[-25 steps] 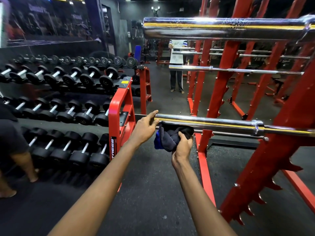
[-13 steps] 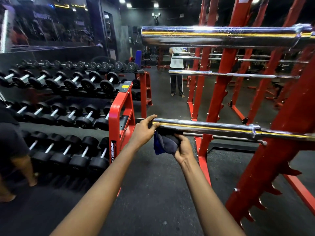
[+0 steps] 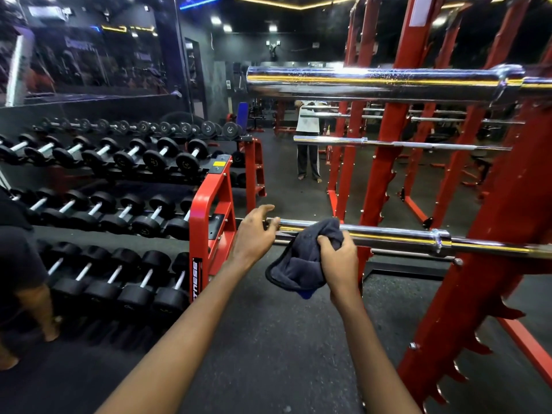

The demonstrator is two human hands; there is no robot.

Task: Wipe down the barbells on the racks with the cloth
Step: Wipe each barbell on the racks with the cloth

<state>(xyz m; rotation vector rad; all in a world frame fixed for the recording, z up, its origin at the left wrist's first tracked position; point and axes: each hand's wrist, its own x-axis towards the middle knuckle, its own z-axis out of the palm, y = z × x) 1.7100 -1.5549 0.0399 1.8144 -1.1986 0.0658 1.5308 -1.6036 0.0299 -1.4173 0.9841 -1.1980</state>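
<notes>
Cloth point(image 3: 301, 264) gripped by the right hand point(image 3: 340, 261) drapes the centre-frame barbell point(image 3: 388, 234) for wiping, while the relaxed left hand point(image 3: 254, 237) apparently steadies its end.

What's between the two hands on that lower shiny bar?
Head view: a short bare stretch of the lower barbell, then the dark cloth the right hand grips; the left hand is at the bar's end.

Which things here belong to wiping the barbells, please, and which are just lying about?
Job: cloth, gripped by right hand; near barbell it lies against, left hand at its end; upper barbell; red rack.
Lying about: dumbbells; person standing farther back.
</notes>
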